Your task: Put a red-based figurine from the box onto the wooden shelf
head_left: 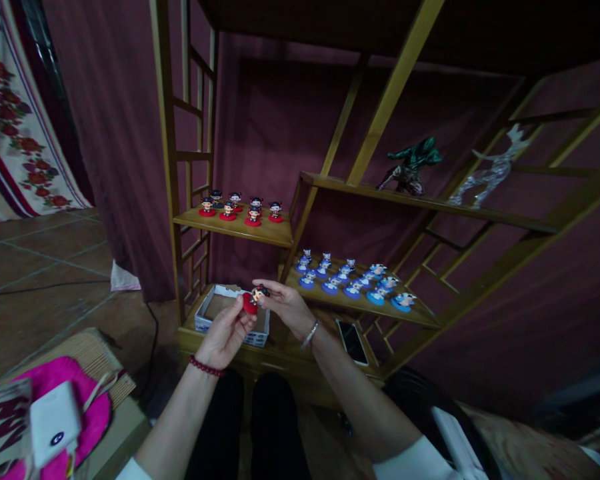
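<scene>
Both hands meet in front of the shelf unit over a small figurine point(254, 299) with a red base — left hand point(225, 333) has its fingers pinching the base from below, right hand point(285, 305) has its fingers closed on the head end, so the toy sits between them, held up off everything. Just behind and below it sits an open cardboard box point(230, 320) on the bottom shelf. More red-base figurines point(240, 208) stand on the left shelf and blue-base ones point(353, 280) on the middle shelf — sorted by colour, it seems; a phone point(353, 341) lies by the right wrist.
</scene>
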The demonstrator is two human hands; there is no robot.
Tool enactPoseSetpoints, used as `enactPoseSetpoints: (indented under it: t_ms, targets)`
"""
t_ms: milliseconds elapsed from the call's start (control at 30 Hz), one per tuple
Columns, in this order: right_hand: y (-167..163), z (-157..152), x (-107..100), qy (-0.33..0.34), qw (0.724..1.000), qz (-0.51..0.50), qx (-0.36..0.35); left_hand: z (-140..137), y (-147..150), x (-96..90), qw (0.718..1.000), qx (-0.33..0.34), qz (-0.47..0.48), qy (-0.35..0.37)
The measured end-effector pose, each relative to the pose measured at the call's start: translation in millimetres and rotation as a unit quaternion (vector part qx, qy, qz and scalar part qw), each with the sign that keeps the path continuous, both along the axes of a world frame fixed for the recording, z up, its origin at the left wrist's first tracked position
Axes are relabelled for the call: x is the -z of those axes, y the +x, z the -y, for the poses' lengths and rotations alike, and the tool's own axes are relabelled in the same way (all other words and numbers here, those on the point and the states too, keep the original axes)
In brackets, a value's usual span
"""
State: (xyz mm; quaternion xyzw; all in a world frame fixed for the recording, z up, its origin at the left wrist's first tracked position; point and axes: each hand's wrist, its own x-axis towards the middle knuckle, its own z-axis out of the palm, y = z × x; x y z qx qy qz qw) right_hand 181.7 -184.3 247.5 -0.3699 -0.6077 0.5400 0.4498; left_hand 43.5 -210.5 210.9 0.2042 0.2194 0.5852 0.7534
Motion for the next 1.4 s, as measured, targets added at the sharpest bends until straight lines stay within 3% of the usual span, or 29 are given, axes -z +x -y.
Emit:
enactPoseSetpoints:
  t_ms: [567,800,1067,1400]
  targets:
    - [-3,-1,1,0.075,0.993,0.090,-0.023,2,0,7.1,1.000,0.008,0.012,-0.028]
    - [-3,2,-11,0.154,0.970,0.190,0.001,4,1,3.6,0.998,0.011,0.041,-0.038]
    - [-1,-1,-15,0.184,0.959,0.216,-0.028,5,2,0.4,0.995,0.018,0.082,-0.057]
    - [-3,3,-20,0.246,0.926,0.287,0.000,7,3,3.3,0.991,0.025,0.113,-0.062]
